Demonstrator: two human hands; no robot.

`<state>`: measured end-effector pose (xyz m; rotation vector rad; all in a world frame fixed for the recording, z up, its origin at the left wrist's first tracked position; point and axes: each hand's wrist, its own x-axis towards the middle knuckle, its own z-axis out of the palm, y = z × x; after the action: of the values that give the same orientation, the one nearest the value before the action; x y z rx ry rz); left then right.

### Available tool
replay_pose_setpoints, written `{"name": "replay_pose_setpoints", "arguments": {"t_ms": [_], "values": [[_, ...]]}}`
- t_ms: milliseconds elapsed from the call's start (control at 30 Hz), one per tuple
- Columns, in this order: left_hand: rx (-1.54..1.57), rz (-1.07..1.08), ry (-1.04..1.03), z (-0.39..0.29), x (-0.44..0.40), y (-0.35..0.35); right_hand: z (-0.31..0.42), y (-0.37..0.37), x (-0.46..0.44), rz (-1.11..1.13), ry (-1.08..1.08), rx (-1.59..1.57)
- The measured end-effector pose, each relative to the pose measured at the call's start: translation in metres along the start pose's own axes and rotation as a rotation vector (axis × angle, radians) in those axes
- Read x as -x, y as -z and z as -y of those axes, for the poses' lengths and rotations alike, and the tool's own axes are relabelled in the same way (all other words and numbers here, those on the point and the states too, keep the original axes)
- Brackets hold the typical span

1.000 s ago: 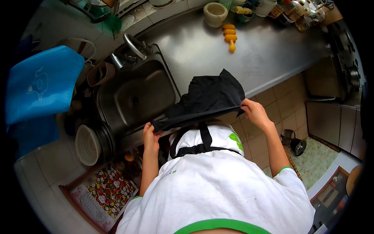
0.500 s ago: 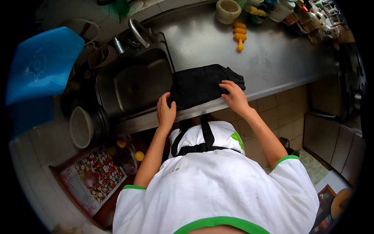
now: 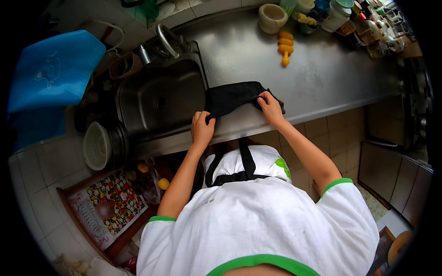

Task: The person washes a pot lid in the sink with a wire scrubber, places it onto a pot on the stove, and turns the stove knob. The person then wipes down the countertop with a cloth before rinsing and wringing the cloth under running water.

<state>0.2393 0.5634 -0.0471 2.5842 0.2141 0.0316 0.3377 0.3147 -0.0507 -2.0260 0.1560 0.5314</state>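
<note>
A folded black cloth (image 3: 234,95) lies on the steel counter, just right of the sink. My left hand (image 3: 202,129) pinches its near left corner beside the sink's edge. At the cloth's right end, my right hand (image 3: 270,108) grips the near edge between thumb and fingers. Between my hands that edge is lifted slightly and curves over the counter.
The steel sink (image 3: 161,102) with its faucet (image 3: 168,41) is at the left. Behind the cloth are a yellow tool (image 3: 286,47), a stone mortar (image 3: 271,19) and several bottles (image 3: 370,32). A white basket (image 3: 97,146) stands at the left.
The cloth was held stretched near my body, then lay on the counter with both hands loose above it. Now both hands grip its near edge, which has been drawn back from the counter's front.
</note>
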Motion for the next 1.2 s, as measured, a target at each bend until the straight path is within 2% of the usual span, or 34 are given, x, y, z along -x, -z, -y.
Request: {"name": "replay_pose_setpoints", "arguments": {"t_ms": [33, 67, 100, 133, 200, 267, 300, 333, 400, 433, 467, 567, 600, 667, 700, 733, 767, 800, 833, 867, 933, 1033, 1100, 1200], "values": [[0.212, -0.037, 0.106, -0.006, -0.003, 0.001, 0.006, 0.001, -0.002, 0.069, 0.01, -0.199], [0.425, -0.075, 0.211, -0.011, -0.005, 0.003, 0.011, 0.0, 0.001, 0.066, 0.015, -0.2], [0.564, -0.108, 0.175, -0.022, -0.007, -0.001, 0.014, -0.002, 0.007, 0.179, -0.146, -0.499], [0.688, -0.031, 0.231, -0.035, -0.009, -0.002, 0.031, -0.003, 0.018, 0.292, -0.306, -0.796], [0.827, 0.078, 0.155, -0.069, -0.011, -0.009, 0.056, -0.009, 0.039, 0.453, -0.367, -1.109], [0.307, 0.097, -0.186, -0.114, -0.004, 0.005, 0.071, -0.013, 0.053, 0.274, -0.414, -1.012], [0.244, 0.204, -0.234, -0.128, -0.004, 0.016, 0.072, -0.011, 0.056, 0.139, -0.388, -1.0], [0.284, 0.267, -0.318, -0.131, -0.004, 0.019, 0.057, -0.003, 0.051, 0.114, -0.381, -1.002], [0.476, 0.487, -0.332, -0.135, -0.006, 0.026, 0.016, 0.015, 0.036, 0.076, -0.305, -1.182], [0.448, 0.502, -0.334, -0.138, -0.007, 0.032, 0.02, 0.036, 0.038, 0.005, -0.27, -1.172], [0.452, 0.504, -0.345, -0.135, -0.009, 0.032, 0.028, 0.059, 0.042, -0.09, -0.235, -1.14], [0.305, 0.276, -0.253, -0.109, -0.01, 0.027, 0.035, 0.13, 0.039, -0.369, -0.002, -0.768], [0.303, 0.278, -0.253, -0.097, -0.011, 0.026, 0.034, 0.15, 0.034, -0.44, 0.058, -0.66], [0.27, 0.151, -0.082, -0.073, -0.009, 0.027, 0.018, 0.178, 0.012, -0.508, 0.155, -0.239], [0.267, 0.154, -0.08, -0.063, -0.007, 0.029, 0.013, 0.18, 0.005, -0.54, 0.284, -0.096], [0.325, 0.158, 0.037, -0.053, -0.003, 0.03, -0.009, 0.183, -0.011, -0.459, 0.325, -0.009], [0.384, 0.157, 0.15, -0.041, 0.0, 0.032, -0.025, 0.174, -0.018, -0.397, 0.284, 0.218], [0.344, 0.145, 0.149, -0.028, 0.006, 0.031, -0.038, 0.166, -0.022, -0.332, 0.243, 0.445], [0.34, 0.139, 0.177, -0.023, 0.011, 0.034, -0.044, 0.15, -0.021, -0.273, 0.097, 0.798], [0.338, 0.132, 0.207, -0.018, 0.017, 0.037, -0.059, 0.14, -0.025, -0.251, 0.117, 0.836], [0.36, 0.113, 0.245, -0.001, 0.034, 0.036, -0.08, 0.127, -0.048, -0.351, 0.16, 0.874], [0.364, 0.107, 0.324, 0.009, 0.052, 0.037, -0.079, 0.14, -0.115, -0.465, 0.222, 0.853], [0.347, 0.127, 0.365, 0.009, 0.062, 0.04, -0.067, 0.151, -0.169, -0.551, 0.163, 0.823], [0.348, 0.127, 0.398, 0.003, 0.061, 0.049, -0.057, 0.165, -0.218, -0.565, 0.123, 0.808]]}}
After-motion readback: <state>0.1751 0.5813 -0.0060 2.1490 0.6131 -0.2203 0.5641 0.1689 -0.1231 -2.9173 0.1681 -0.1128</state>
